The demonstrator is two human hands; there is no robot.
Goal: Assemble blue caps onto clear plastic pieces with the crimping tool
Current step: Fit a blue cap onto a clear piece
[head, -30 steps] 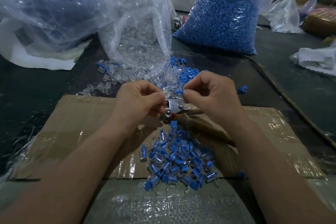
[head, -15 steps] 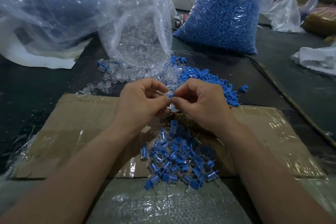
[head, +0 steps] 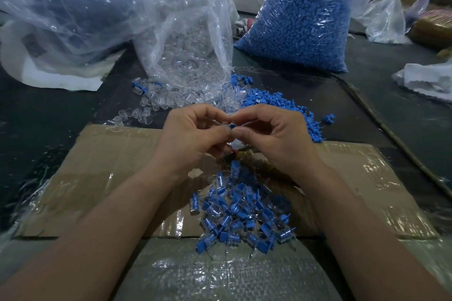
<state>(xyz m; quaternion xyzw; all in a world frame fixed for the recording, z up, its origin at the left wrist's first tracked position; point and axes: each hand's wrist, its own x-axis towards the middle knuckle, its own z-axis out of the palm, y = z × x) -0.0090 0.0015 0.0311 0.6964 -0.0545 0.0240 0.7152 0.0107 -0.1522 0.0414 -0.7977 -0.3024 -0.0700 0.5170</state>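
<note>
left hand [head: 193,137]: I see thumb and forefinger pinching the blue cap [head: 231,126].
right hand [head: 276,139]: pinches the same cap from the other side, fingertips meeting the left's.
cap location: held above the cardboard [head: 97,178], over the crimping tool [head: 256,162], which is mostly hidden.
finished pile [head: 244,210]: on the cardboard, nearest me.
loose blue caps [head: 276,102]: on the counter [head: 381,95] behind the right hand.

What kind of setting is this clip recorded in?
Probably a small factory or workshop assembly bench: a bulk bag of blue caps, a bag of clear plastic pieces, and a pile of assembled pieces on flattened cardboard.
</note>
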